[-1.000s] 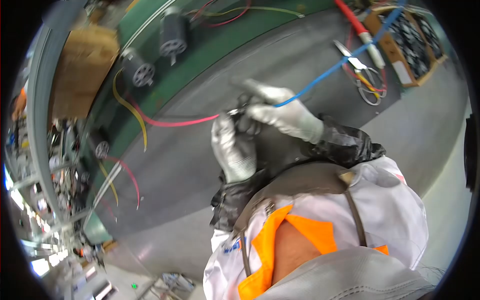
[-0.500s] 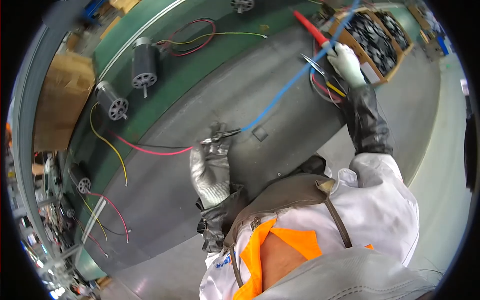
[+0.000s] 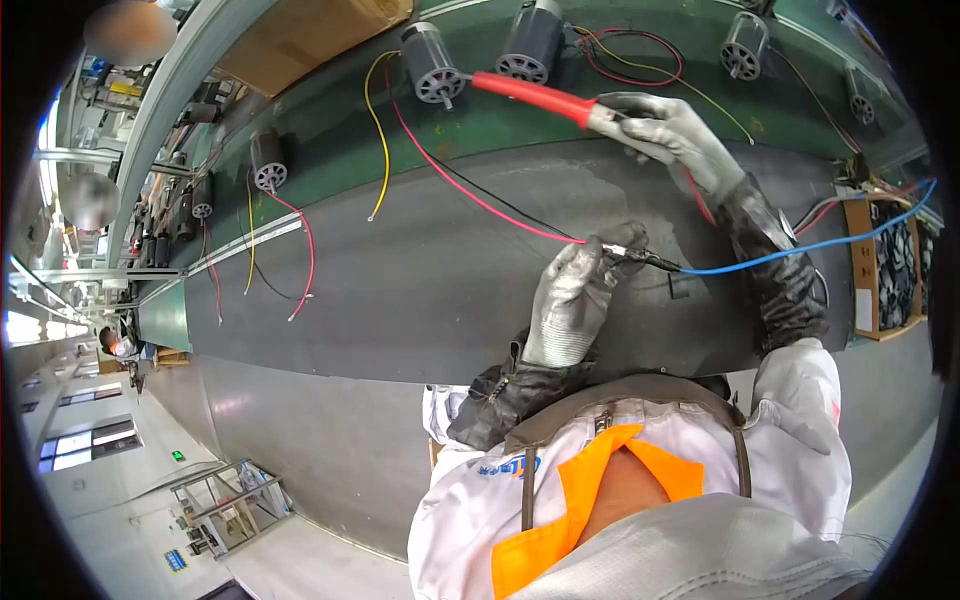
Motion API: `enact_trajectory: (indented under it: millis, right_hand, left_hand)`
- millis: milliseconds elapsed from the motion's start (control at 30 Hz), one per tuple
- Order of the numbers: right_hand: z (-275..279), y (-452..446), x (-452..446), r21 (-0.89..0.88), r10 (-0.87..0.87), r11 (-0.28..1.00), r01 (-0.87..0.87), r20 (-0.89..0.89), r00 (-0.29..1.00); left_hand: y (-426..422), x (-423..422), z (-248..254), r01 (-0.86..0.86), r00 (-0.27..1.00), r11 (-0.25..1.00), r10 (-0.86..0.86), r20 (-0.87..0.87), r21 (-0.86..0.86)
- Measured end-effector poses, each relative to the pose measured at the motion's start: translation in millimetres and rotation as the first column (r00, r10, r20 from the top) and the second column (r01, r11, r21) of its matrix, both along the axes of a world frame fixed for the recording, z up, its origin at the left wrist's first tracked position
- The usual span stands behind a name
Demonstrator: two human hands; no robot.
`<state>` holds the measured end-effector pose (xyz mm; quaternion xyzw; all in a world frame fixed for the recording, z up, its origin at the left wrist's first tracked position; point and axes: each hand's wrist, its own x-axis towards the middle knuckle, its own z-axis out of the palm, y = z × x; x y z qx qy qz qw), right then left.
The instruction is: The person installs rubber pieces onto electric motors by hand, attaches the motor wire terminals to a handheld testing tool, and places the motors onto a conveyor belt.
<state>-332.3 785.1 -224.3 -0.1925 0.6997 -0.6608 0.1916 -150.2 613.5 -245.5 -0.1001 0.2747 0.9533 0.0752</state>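
Above dark grey matting (image 3: 430,300), I see grey-gloved left hand (image 3: 578,300) pinching black-and-silver metal clip (image 3: 652,259). Grey-gloved right hand (image 3: 684,142) grips long red-and-white rod-shaped tool (image 3: 540,98).

We see the gloved right grip (image 3: 682,145) holding a red tool (image 3: 535,97), pointed left; left grip (image 3: 577,298) pinches a red wire (image 3: 490,208) beside a blue cable's (image 3: 800,256) black end. Dark motors (image 3: 528,45) line the worktop's (image 3: 450,320) far side; parts box (image 3: 862,285) at right.

Factory workshop: cylindrical motors (image 3: 430,60) with loose leads (image 3: 311,250) along a long green-and-grey bench (image 3: 430,320), red-handled tool (image 3: 535,98), carton (image 3: 861,268) of small black parts (image 3: 898,270), metal framing (image 3: 180,95) alongside.
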Motion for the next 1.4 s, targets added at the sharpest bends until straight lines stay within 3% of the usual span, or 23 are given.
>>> enact_trajectory:
  millis: [67, 200, 233, 300, 333, 467, 567, 733, 767, 833, 900, 967, 1033, 1067, 1133, 1167, 1200, 1233, 1267, 1300, 1333, 1367, 1400]
  right_hand:
    - [-18.6, -20.3, -21.7, -0.062, 0.04, 0.997, -0.036, 0.068, 0.997]
    - [-43.7, -45.5, -53.3, 0.025, 0.118, 0.992, -0.124, 0.16, 0.98]
    - [-53.0, -58.8, -53.8, 0.258, 0.051, 0.965, -0.043, -0.023, 0.998]
    - [-53.0, -61.6, -44.1, 0.457, 0.038, 0.884, 0.098, -0.279, 0.959]
    - [-44.2, -62.7, -37.0, 0.499, 0.036, 0.86, 0.109, -0.271, 0.962]
    - [-35.2, -65.8, -17.8, 0.342, -0.054, 0.928, 0.146, -0.266, 0.962]
    - [-26.3, -71.4, -19.8, 0.347, -0.081, 0.92, 0.183, -0.288, 0.954]
    - [-40.5, -83.6, -42.4, 0.385, -0.117, 0.917, 0.107, 0.004, 0.993]
    - [-44.6, -80.8, -45.9, 0.409, -0.051, 0.91, 0.076, -0.071, 0.996]
    - [-29.5, -74.6, -32.3, 0.408, 0.005, 0.902, 0.144, -0.344, 0.939]
    - [-30.9, -58.4, -33.3, 0.353, 0.042, 0.924, 0.149, -0.479, 0.877]
    - [-5.0, -34.4, -12.6, 0.346, -0.086, 0.918, 0.193, -0.3, 0.95]
    - [19.8, 18.4, 3.9, 0.395, -0.053, 0.89, 0.229, -0.41, 0.911]
    - [14.3, 50.3, 10.1, 0.359, -0.133, 0.879, 0.313, -0.447, 0.885]
    - [32.2, 103.9, 46.1, 0.188, -0.375, 0.885, 0.426, -0.255, 0.891]
    - [32.2, 130.3, 59.2, 0.245, -0.522, 0.81, 0.533, -0.114, 0.845]
    - [25.3, 155.6, 74.3, 0.232, -0.61, 0.723, 0.651, -0.229, 0.758]
    - [-3.0, 189.8, 82.7, -0.033, -0.692, 0.721, 0.692, 0.029, 0.722]
    - [-24.6, 220.1, 89.1, -0.03, -0.775, 0.612, 0.79, 0.178, 0.607]
    - [-28.8, 237.5, 103.5, 0.101, -0.842, 0.532, 0.841, 0.17, 0.512]
    - [-56.2, 260.0, 106.4, -0.048, -0.859, 0.46, 0.886, 0.228, 0.458]
    - [-116.2, 305.7, 105.1, -0.098, -0.881, 0.451, 0.887, 0.108, 0.46]
    - [-91.1, 288.3, 116.2, 0.351, -0.833, 0.323, 0.879, -0.335, 0.44]
  left_hand:
    - [-4.4, -0.4, -17.6, 0.004, 0.999, 1.0, -0.004, -0.042, 0.008]
    - [-3.4, -0.3, -17.9, 0.014, 0.992, 0.999, -0.01, -0.123, 0.038]
    - [-3.4, -0.8, -14.6, 0.02, 0.992, 0.999, -0.017, -0.127, 0.025]
    - [-3.2, -1.8, -19.0, 0.039, 0.991, 0.999, -0.035, -0.126, 0.034]
    - [-5.0, -1.5, -28.2, 0.03, 0.995, 0.998, -0.025, -0.092, 0.052]
    - [-3.9, -6.3, -30.7, 0.039, 0.996, 0.999, -0.038, -0.081, 0.014]
    - [-1.2, -5.5, -14.6, 0.08, 0.988, 0.997, -0.078, -0.136, 0.007]
    - [-3.3, -6.4, -10.6, 0.075, 0.992, 0.997, -0.078, -0.1, -0.03]
    - [-6.0, -3.6, -16.9, 0.096, 0.989, 0.995, -0.098, -0.112, -0.028]
    - [-6.3, -0.8, -35.5, 0.032, 0.982, 0.983, 0.003, -0.19, 0.181]
    - [-2.8, 1.0, -16.6, 0.014, 0.99, 0.997, -0.004, -0.14, 0.071]
    - [-10.4, -2.7, -35.4, 0.102, 0.984, 0.991, -0.088, -0.156, 0.084]
    - [-7.2, -2.9, -24.9, 0.084, 0.984, 0.996, -0.088, -0.157, -0.03]
    - [-6.6, -4.4, -28.0, 0.084, 0.982, 0.996, -0.087, -0.168, -0.023]
    - [-3.2, -6.0, -31.0, 0.092, 0.979, 0.996, -0.092, -0.181, -0.007]
    - [-1.8, -7.3, -30.1, 0.07, 0.988, 0.997, -0.073, -0.139, -0.023]
    - [-1.1, -8.9, -30.1, 0.047, 0.994, 0.998, -0.051, -0.097, -0.04]
    - [-0.8, -10.8, -34.7, 0.055, 0.993, 0.998, -0.058, -0.108, -0.033]
    - [-0.4, -13.6, -42.0, 0.075, 0.993, 0.997, -0.076, -0.091, -0.008]
    - [1.1, -16.6, -47.4, 0.094, 0.993, 0.995, -0.092, -0.073, 0.017]
    - [3.1, -19.3, -49.6, 0.097, 0.993, 0.995, -0.095, -0.073, 0.021]
    - [4.0, -19.5, -51.2, 0.104, 0.993, 0.993, -0.101, -0.064, 0.051]
    - [5.0, -21.1, -52.8, 0.108, 0.993, 0.991, -0.104, -0.054, 0.08]
